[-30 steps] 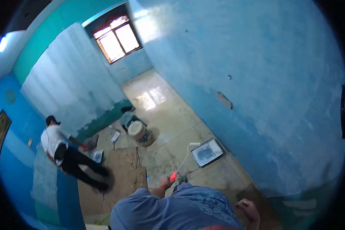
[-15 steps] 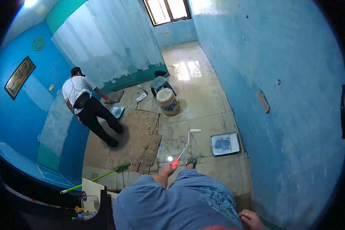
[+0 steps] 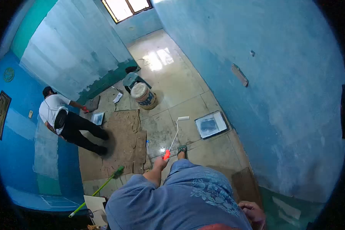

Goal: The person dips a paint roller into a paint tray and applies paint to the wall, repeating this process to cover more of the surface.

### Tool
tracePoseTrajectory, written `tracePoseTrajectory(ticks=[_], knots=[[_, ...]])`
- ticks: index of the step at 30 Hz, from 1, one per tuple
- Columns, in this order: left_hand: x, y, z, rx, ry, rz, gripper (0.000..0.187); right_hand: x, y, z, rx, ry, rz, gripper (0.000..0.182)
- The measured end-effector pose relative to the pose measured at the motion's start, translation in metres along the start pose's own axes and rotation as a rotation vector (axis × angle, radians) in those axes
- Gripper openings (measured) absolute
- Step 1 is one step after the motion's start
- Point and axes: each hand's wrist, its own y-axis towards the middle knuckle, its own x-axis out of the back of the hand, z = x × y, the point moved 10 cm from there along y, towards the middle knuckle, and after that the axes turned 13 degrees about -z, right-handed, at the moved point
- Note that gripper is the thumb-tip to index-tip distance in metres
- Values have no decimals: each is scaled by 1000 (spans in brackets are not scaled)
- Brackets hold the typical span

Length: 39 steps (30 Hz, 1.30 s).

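The left hand (image 3: 161, 163) grips the orange-handled white paint roller (image 3: 183, 118) near a paint-smeared rectangular tray (image 3: 211, 125) by the tiled floor's (image 3: 184, 88) wall-side edge; the right hand (image 3: 253, 212) curls, its contents unclear.

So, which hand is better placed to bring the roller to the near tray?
Probably the left hand: it grips the roller, whose white sleeve is held out toward the near tray. The right hand is farther back at the person's side, no tool visible in it.
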Motion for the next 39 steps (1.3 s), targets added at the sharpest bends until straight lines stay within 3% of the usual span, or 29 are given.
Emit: tracePoseTrajectory(ticks=[2, 4, 6, 10, 12, 13, 17, 20, 22, 23, 26, 28, 30, 31, 33, 35, 37, 39], knots=[[-4, 5, -11, -14, 35, 33, 51, 5, -17, -33, -202, 13, 162, 38], [8, 1, -23, -59, 84, -33, 51, 14, -22, -66, -242, -4, 116, 35], [20, -6, -36, -52, 118, 2, 51, 8, -12, -44, -54, -76, -12, 29], [18, -2, -32, -120, 175, -65, 45, 5, -11, -22, 12, -165, -99, 27], [23, 2, -37, -149, 242, -68, 43, -11, -31, -61, -297, 0, 77, 37], [26, 2, -43, -174, 298, -81, 38, -29, -30, -48, -73, 86, 177, 37], [22, 13, -50, -310, 425, -43, 34, -37, -29, -44, -135, 151, 37, 38], [18, 19, -50, -371, 429, -32, 34, -48, -22, -46, -176, -27, -57, 37], [15, 25, -68, -391, 529, 11, 32, -69, -30, -70, -320, 53, 61, 37], [9, 33, -75, -353, 558, 64, 31, -82, -36, -99, -185, 96, 322, 39], [-20, 72, -80, -415, 664, 138, 29, -82, -16, -84, -111, 326, 116, 40], [-28, 91, -84, -492, 621, 205, 33, -41, 6, -99, -311, 197, -363, 38], [-38, 114, -95, -519, 610, 204, 35, 8, -2, -154, -593, -237, -817, 36], [-42, 124, -101, -529, 590, 177, 36, 7, 5, -180, -604, -238, -815, 36], [-49, 134, -129, -503, 597, 217, 37, 28, -4, -219, -674, -1015, -1046, 35], [-64, 146, -152, -516, 565, 276, 34, 8, -14, -331, -657, -669, -1195, 35], [-70, 146, -191, -595, 653, 295, 32, -51, -10, -398, -907, 99, -1212, 28], [-95, 167, -207, -796, 665, 188, 28, -95, 36, -401, -177, -900, -524, 29]])
